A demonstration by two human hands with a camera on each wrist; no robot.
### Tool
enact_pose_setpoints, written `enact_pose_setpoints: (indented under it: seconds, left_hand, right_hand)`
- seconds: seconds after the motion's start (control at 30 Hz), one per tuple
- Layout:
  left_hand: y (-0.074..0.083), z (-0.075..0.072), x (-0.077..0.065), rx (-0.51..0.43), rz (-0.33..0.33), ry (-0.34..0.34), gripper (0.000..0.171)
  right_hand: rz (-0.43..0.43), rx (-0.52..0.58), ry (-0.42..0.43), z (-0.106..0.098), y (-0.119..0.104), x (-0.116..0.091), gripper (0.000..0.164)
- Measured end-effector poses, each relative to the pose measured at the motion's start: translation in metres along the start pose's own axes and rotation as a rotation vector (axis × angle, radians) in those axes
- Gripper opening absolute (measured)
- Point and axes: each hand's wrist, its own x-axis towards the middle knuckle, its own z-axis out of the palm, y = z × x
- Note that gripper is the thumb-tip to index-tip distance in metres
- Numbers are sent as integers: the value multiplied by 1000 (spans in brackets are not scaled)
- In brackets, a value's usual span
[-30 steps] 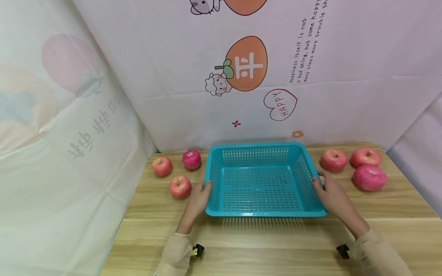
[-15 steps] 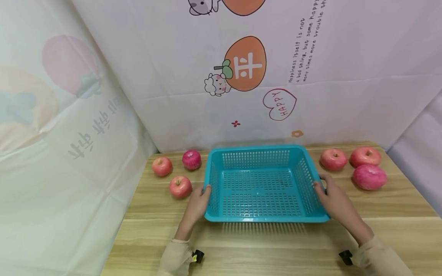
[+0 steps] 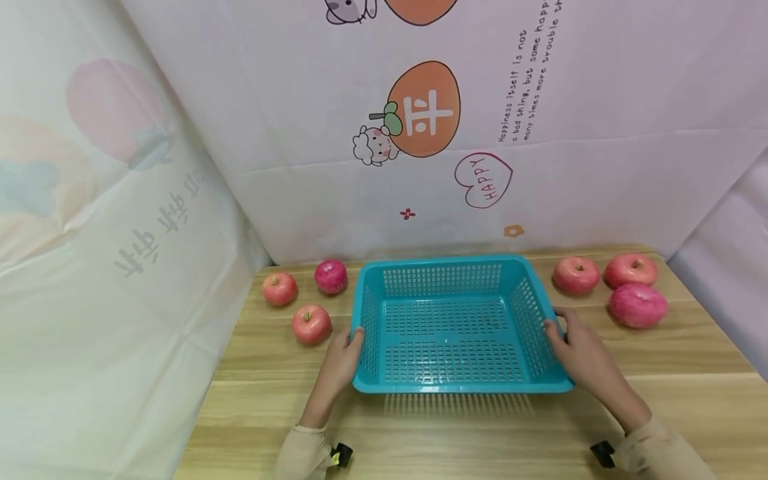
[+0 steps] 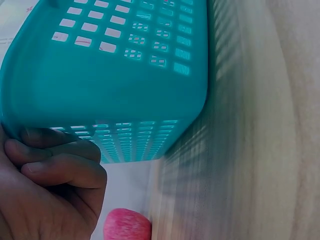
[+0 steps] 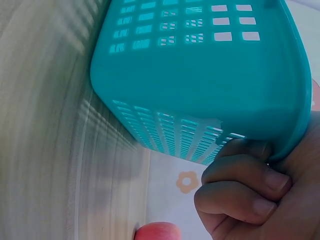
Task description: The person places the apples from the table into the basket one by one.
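Over at left, three reddish fruits (image 3: 312, 325) sit on the surface (image 3: 456, 447); then the left hand (image 3: 340, 360) grips one end of a teal basket (image 3: 447, 343), centre, the right hand (image 3: 582, 347) its other; three pinkish fruits (image 3: 638, 306) lie furthest right.

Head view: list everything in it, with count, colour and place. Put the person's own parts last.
Basket: 1, teal, in the middle, between the two hands
Red apples: 4, pinkish red, two left of the basket and two right of it
Bright pink fruits: 2, magenta, one on each side of the basket
Table: 1, light wood grain, under the fruit
Hangings: number unclear, whitish with prints, behind the table and at its sides
Black items: 2, black, one by each sleeve
Sleeves: 2, beige, at the bottom edge
Left hand: 1, bare, gripping the basket's left rim
Right hand: 1, bare, gripping its right rim
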Motion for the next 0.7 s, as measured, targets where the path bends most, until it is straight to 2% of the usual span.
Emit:
enact_pose_setpoints:
  seconds: [0.3,0.7]
  left_hand:
    - [2,-2,-5,-2,-40,-8,48]
    - [0,-2,-10,-10,-29,-15,48]
  right_hand:
    - [12,-1,-9,0,-2,-5,64]
    - [20,14,-23,0,-4,-11,64]
